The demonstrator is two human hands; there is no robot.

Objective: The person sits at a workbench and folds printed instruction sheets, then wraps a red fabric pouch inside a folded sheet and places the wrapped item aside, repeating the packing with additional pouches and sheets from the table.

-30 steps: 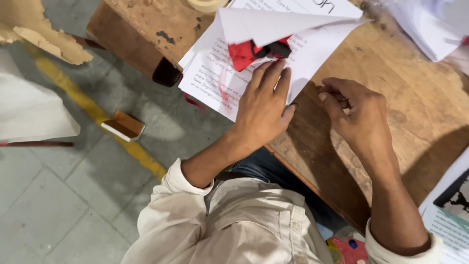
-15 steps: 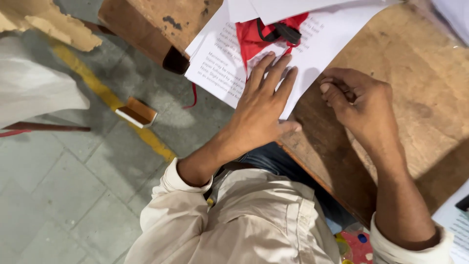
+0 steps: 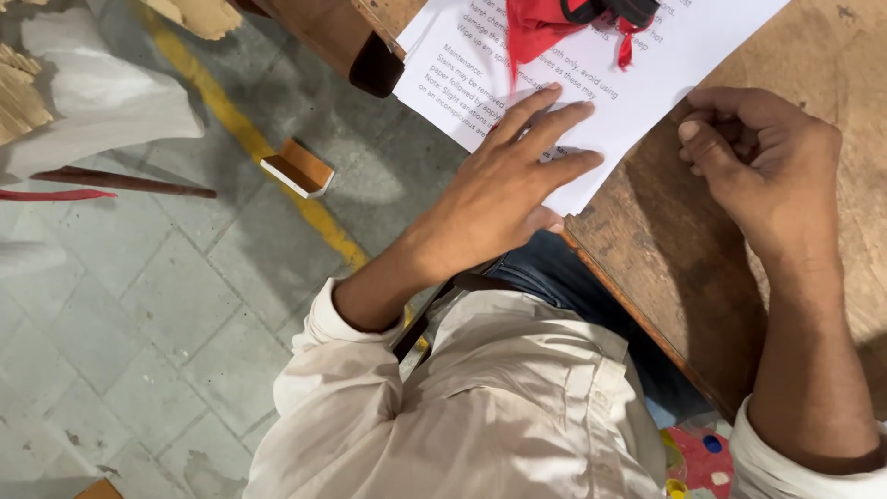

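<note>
While the left hand lies flat, fingers spread, pinning the white sheet near the worktop edge, the right hand rests curled in a loose fist just beside the sheet's corner; whether that grip holds anything cannot be told. Left grip wide, palm down, clasping nothing. A red cloth with a black clip lies on the sheet's far part. To do this well, the person should press evenly, since the sheet overhangs the edge and could slip.
</note>
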